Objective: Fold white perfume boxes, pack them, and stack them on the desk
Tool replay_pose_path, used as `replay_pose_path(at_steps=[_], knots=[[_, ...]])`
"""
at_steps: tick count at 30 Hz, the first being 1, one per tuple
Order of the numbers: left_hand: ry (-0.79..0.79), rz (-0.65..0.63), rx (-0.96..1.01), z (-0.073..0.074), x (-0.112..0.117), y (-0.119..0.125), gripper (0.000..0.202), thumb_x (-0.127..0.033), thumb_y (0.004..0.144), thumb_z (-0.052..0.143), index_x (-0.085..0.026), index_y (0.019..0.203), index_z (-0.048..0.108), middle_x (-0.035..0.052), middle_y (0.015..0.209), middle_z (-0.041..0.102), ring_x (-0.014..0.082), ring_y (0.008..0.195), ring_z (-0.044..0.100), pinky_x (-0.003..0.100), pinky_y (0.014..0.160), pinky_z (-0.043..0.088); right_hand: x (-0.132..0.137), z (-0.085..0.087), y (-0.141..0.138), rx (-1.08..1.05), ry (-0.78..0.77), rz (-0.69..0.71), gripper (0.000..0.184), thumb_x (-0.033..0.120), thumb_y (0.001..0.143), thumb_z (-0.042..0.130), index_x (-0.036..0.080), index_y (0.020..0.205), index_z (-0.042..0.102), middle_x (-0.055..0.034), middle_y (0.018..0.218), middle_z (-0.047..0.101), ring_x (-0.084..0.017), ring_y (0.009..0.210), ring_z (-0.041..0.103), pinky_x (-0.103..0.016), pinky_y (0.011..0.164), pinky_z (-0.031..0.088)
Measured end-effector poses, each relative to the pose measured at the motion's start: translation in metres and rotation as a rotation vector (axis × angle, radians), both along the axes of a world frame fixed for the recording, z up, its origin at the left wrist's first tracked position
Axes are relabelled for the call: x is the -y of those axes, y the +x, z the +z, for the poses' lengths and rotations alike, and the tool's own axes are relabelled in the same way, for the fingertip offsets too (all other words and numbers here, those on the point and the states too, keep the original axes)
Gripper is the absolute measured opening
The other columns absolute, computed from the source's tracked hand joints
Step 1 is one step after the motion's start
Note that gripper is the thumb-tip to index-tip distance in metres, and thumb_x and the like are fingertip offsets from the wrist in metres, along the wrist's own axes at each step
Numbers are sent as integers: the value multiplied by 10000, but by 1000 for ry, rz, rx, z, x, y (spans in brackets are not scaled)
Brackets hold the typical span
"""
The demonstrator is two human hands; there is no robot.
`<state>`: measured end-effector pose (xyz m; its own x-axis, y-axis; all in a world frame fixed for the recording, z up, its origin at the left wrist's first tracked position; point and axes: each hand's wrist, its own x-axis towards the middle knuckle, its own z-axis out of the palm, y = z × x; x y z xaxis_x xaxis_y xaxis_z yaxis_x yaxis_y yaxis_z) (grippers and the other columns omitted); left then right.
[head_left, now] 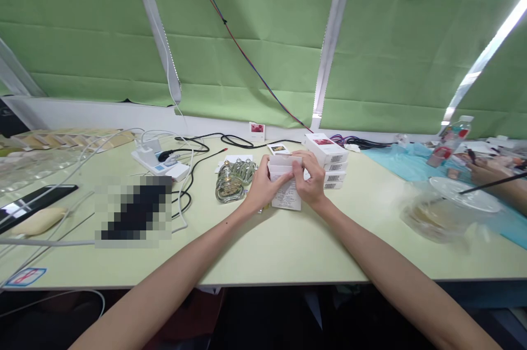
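Observation:
Both my hands hold a small white carton [287, 196] with fine print on its face, upright above the table. My left hand [263, 185] grips its left side, thumb laid across the front near the top. With bent fingers, my right hand [309, 177] pinches the upper right side by the raised top flap [284, 161]. Left of the carton stand several glass bottles [229, 188] with gold-coloured tops. Behind my right hand rises a stack of white boxes [325, 147] with barcodes and a red picture on the top one. A small picture card [278, 149] lies behind the carton.
A power strip [160, 166] with cables, a blurred-out dark object [138, 207] and a phone [41, 202] lie to the left. On the right are a lidded plastic cup with a straw [436, 210], a bottle [450, 141], blue sheeting [395, 161] and another person's hand [492, 169].

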<state>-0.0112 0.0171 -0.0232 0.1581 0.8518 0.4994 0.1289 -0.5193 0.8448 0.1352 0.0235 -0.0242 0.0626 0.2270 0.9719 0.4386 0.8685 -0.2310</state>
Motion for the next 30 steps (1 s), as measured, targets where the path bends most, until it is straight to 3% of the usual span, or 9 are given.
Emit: replay_pose_path(at_steps=[7,13,21,30], knots=[[39,6,-36,4,4,0,444,-505,822,722,-208,1064,496,21,972,656,169,856,617,257,704,453,7,4,-4,-17,21,-24,132,206,956,536,214,879,642,-77,871,724,-239,951,669,-448,856,564],[30,-7,-43,4,6,1,446,-503,823,708,-217,1073,474,11,922,639,165,793,602,255,668,446,8,3,-7,-36,42,-61,54,196,938,576,222,938,624,-72,909,728,-245,982,672,-461,892,535],[25,-5,-69,4,8,0,445,-487,813,720,-233,1064,452,-36,776,584,134,656,526,238,595,402,8,2,-9,-42,45,-72,241,185,946,587,220,716,526,-59,831,742,-246,967,685,-473,905,487],[54,14,-102,3,7,1,422,-482,810,722,-229,1048,482,-26,816,593,132,658,515,249,625,408,9,3,-9,-35,23,-107,271,214,950,555,234,687,494,-51,776,719,-241,937,678,-462,878,492]])
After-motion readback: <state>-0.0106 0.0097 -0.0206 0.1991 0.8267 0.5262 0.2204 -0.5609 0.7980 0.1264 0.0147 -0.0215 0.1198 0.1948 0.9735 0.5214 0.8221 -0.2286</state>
